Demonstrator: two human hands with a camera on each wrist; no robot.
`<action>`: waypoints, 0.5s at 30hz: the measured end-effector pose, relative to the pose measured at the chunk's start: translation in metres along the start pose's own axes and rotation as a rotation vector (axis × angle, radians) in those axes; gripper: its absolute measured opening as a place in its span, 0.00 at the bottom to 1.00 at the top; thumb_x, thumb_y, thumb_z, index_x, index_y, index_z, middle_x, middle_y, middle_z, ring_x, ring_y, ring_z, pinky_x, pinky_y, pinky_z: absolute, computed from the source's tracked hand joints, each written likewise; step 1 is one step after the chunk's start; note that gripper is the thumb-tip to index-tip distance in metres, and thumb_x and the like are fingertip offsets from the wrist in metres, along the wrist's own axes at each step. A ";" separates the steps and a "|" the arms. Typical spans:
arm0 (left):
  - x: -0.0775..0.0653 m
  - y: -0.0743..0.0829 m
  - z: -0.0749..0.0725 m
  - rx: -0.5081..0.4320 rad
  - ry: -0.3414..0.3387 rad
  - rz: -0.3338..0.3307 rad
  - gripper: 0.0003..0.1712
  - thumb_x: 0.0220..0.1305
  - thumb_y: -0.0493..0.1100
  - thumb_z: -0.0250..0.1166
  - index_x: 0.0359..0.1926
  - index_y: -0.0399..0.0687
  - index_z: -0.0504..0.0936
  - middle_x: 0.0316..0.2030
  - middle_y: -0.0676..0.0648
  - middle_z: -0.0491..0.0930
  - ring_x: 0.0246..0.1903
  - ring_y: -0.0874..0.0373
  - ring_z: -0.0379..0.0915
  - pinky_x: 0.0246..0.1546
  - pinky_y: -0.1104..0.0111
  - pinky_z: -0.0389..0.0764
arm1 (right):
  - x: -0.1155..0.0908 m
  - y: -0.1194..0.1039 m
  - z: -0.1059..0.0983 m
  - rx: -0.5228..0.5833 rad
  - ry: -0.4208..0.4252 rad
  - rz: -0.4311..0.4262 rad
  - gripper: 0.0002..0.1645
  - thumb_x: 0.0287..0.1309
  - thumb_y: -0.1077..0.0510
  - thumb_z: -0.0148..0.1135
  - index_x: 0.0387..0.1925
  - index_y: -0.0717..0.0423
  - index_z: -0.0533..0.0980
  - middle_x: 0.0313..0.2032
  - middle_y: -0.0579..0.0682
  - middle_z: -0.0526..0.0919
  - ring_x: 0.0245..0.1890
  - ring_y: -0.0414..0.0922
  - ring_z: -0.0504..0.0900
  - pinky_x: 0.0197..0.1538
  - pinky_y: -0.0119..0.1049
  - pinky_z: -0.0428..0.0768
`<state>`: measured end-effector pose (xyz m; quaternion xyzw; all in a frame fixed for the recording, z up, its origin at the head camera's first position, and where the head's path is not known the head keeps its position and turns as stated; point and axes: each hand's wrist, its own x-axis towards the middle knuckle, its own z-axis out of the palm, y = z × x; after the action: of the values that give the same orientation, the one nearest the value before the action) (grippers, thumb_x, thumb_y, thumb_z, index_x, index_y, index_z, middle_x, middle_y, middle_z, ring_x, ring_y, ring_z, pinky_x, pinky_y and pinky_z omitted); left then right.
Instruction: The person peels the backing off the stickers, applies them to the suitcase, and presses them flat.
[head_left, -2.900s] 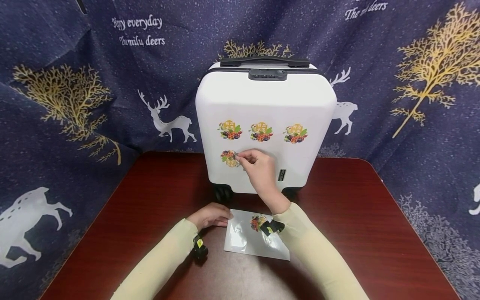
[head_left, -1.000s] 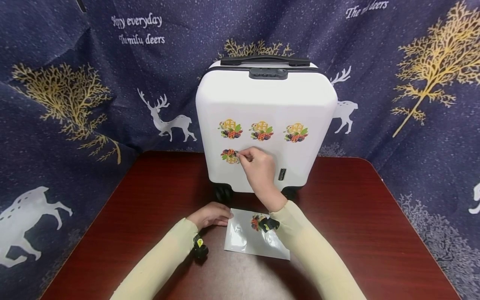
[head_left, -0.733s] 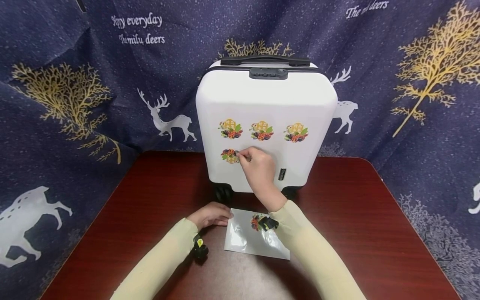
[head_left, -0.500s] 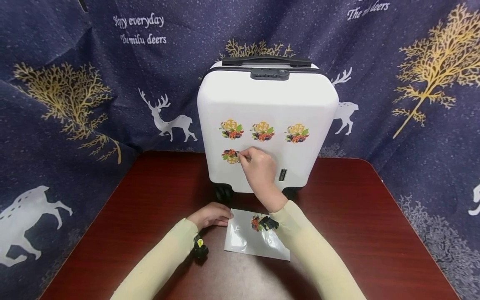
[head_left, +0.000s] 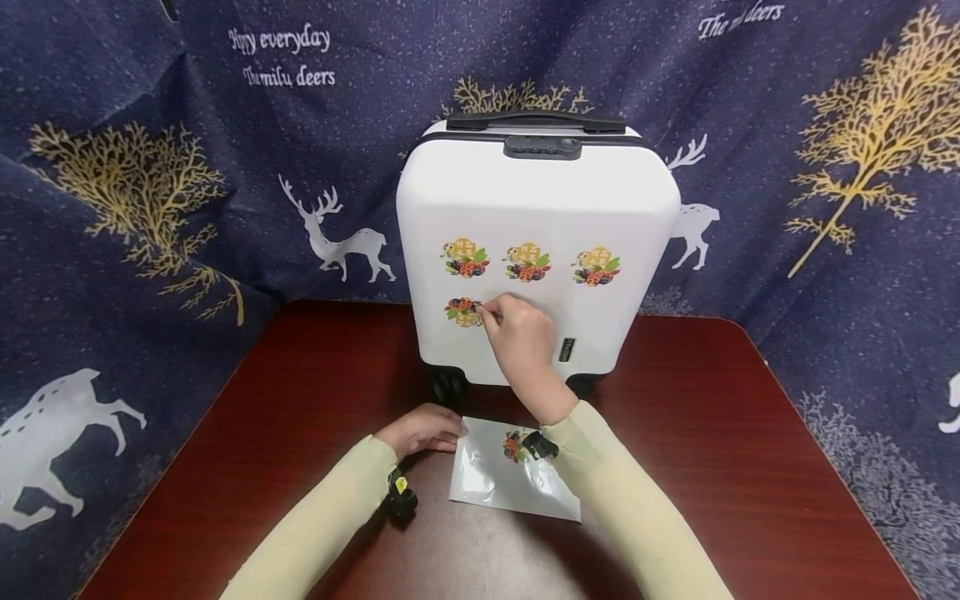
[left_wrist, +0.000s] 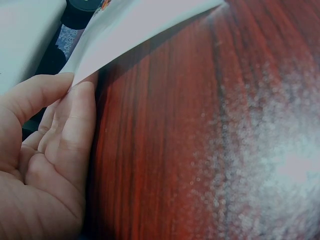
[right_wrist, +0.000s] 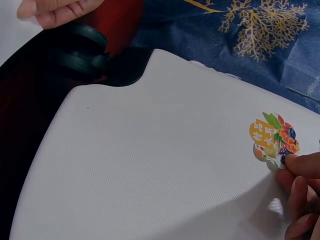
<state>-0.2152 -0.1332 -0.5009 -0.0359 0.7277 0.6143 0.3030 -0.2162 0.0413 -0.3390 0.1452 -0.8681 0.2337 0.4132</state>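
My right hand [head_left: 525, 346] pinches the edge of a fruit sticker [head_left: 463, 312] between thumb and forefinger, at the front of a white suitcase [head_left: 540, 200]. This sticker is upside down, below the left one of three upright fruit stickers. In the right wrist view the fingertips of the right hand [right_wrist: 302, 192] cover one edge of the sticker [right_wrist: 263, 134]. My left hand [head_left: 423, 430] holds a corner of a glossy white sticker sheet [head_left: 487, 483] on the table. The left wrist view shows thumb and fingers pinching that sheet [left_wrist: 130, 35]. One sticker [head_left: 513, 446] remains visible on it, partly covered by the right wrist camera.
The suitcase stands upright on a dark red wooden table [head_left: 697, 450], with black wheels [head_left: 447, 383] at the bottom and a black handle [head_left: 536, 122] on top. A small black label [head_left: 566, 349] sits low on its front. A blue deer-print cloth [head_left: 360, 125] hangs behind.
Since the oldest frame, the right hand and the pinched sticker have shifted slightly up the suitcase front. The left hand and the sheet stay in place. The head view has moved a little.
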 end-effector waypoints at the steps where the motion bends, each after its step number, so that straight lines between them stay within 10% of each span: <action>1: 0.000 0.000 0.000 0.001 -0.002 0.006 0.15 0.64 0.32 0.65 0.50 0.26 0.78 0.33 0.49 0.81 0.31 0.63 0.81 0.39 0.71 0.87 | 0.000 0.000 0.000 -0.003 -0.001 -0.001 0.08 0.60 0.54 0.73 0.31 0.54 0.87 0.27 0.49 0.91 0.22 0.46 0.86 0.24 0.40 0.81; 15: -0.001 0.001 0.001 -0.008 0.003 -0.003 0.14 0.64 0.32 0.66 0.48 0.27 0.79 0.33 0.49 0.80 0.31 0.63 0.80 0.39 0.72 0.87 | -0.004 0.007 -0.001 0.068 -0.034 0.018 0.08 0.60 0.55 0.73 0.30 0.55 0.86 0.28 0.49 0.91 0.25 0.46 0.87 0.27 0.40 0.82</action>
<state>-0.2149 -0.1323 -0.4997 -0.0392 0.7256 0.6167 0.3028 -0.2163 0.0478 -0.3440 0.1553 -0.8677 0.2645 0.3911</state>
